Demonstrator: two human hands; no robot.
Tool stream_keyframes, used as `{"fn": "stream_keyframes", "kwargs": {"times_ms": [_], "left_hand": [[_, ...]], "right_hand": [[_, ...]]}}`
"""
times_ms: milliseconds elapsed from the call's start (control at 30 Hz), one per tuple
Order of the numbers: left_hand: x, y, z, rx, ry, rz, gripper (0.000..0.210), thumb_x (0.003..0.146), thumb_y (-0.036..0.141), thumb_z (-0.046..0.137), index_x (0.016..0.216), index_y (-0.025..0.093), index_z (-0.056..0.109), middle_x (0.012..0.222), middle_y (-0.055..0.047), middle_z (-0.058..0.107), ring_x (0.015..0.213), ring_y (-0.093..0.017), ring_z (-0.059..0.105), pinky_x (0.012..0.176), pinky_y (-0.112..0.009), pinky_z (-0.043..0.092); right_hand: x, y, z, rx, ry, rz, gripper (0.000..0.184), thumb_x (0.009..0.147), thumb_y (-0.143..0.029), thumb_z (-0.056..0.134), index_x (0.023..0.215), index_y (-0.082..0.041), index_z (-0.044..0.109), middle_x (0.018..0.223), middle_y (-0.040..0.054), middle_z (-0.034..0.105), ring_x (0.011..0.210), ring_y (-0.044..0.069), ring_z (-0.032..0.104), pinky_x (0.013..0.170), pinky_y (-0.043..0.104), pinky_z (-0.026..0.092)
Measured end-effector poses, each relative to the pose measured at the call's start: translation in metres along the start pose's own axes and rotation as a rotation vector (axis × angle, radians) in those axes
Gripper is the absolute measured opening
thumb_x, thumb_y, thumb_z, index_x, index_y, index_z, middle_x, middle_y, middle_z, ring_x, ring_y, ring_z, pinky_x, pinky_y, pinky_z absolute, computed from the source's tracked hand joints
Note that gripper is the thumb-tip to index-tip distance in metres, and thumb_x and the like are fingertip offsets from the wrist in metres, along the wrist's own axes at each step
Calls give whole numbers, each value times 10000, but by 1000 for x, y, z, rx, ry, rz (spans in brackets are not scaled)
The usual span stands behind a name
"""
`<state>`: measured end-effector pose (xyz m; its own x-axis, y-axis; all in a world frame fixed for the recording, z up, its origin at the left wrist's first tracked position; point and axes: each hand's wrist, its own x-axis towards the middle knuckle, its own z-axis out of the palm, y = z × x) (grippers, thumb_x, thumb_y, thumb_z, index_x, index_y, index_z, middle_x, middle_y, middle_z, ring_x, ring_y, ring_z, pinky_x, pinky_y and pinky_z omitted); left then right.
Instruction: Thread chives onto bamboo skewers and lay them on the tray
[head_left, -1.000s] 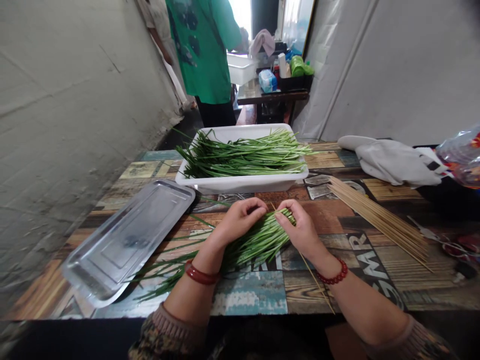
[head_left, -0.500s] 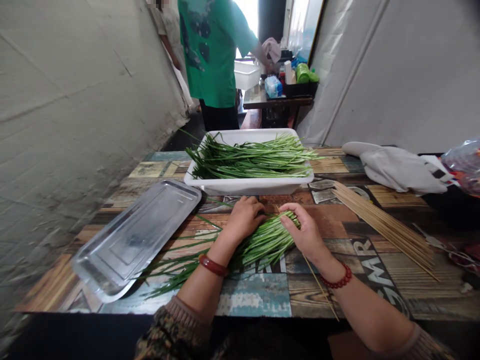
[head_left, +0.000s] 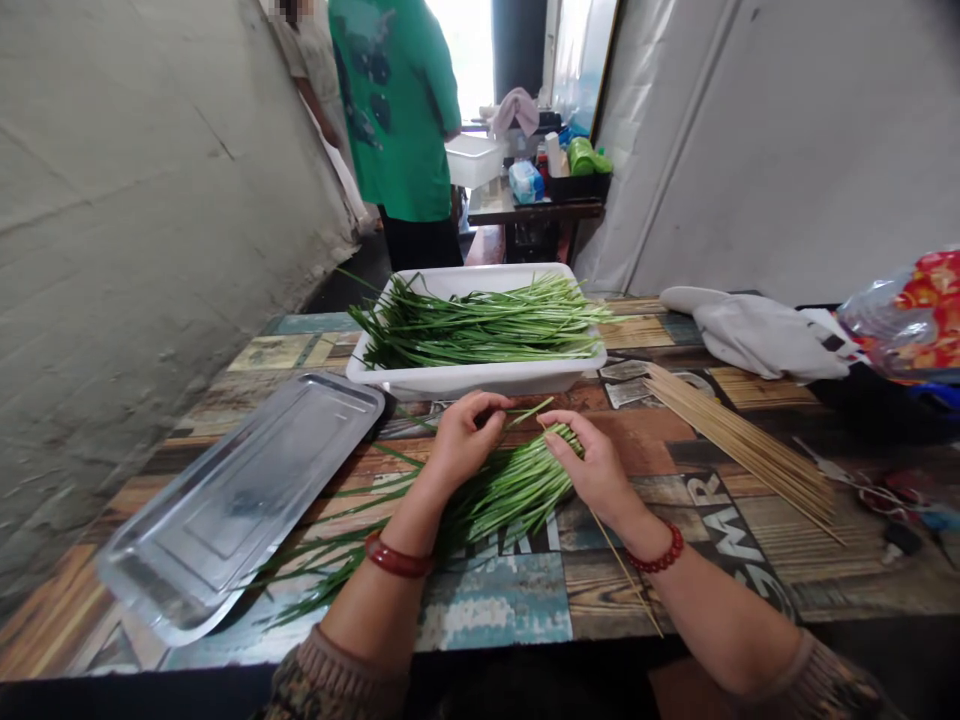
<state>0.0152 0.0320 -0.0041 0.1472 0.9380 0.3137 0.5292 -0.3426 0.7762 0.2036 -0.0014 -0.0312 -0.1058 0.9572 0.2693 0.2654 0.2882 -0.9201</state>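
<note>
My left hand (head_left: 469,438) is closed in a pinch on a garlic chive stalk (head_left: 534,410), whose pale end points right toward the other hand. In my right hand (head_left: 592,462) is a thin bamboo skewer (head_left: 627,566); its tip shows by the fingertips and its long end slants down to the table's front edge. Under and between both hands lies a loose bunch of garlic chives (head_left: 511,492), pale ends to the right and dark leaves to the left. The right fingers rest close over the pale ends.
Behind the hands a white tub (head_left: 480,376) holds more garlic chives (head_left: 480,325). A metal tray (head_left: 247,500) lies left, and a pile of bamboo skewers (head_left: 739,450) right. Farther right are a grey cap (head_left: 765,330) and cables. A person in a green shirt (head_left: 397,120) stands beyond.
My left hand has lifted off the bunch with a chive stalk in its pinch. My right hand keeps the skewer. The whole view has shifted slightly; the person behind has drawn an arm in.
</note>
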Motion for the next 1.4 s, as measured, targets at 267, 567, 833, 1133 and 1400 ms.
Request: {"fn": "stream_keyframes", "kwargs": {"times_ms": [267,567,833,1133,1400], "left_hand": [[0,8,-5,-36,-49,42,184,831,255,572,765,140,699,741,-44,634,731,-148,578,673,-248,431],[-7,17,1,-237,-183,-68,210,847,253,546,977,143,669,821,-38,700,715,-137,619,669,-227,483],[-7,17,9,-202,-105,-72,205,833,294,593,859,135,721,821,-55,726,762,-161,639,702,-236,483],[-7,16,9,-217,-97,-45,183,837,278,600,876,145,719,829,-45,720,768,-153,634,720,-239,471],[-6,20,6,-91,-76,70,174,854,269,586,873,171,728,771,-38,689,714,-141,607,684,-242,448]], "right_hand": [[1,-2,0,28,4,-11,226,872,-324,537,1044,-215,636,1036,47,704,965,202,645,857,316,479],[1,-6,-2,35,-14,-5,241,871,-314,539,1060,-206,642,1038,43,706,945,199,649,843,302,482],[0,-7,-2,73,-29,2,238,878,-312,538,1061,-202,643,1015,35,701,909,181,640,804,278,482],[0,-11,-4,64,-29,-6,241,873,-304,533,1054,-202,656,1020,35,711,923,186,649,816,284,490],[1,-10,-4,62,-33,-25,258,875,-302,522,1076,-218,661,1048,39,714,966,201,649,860,317,493]]}}
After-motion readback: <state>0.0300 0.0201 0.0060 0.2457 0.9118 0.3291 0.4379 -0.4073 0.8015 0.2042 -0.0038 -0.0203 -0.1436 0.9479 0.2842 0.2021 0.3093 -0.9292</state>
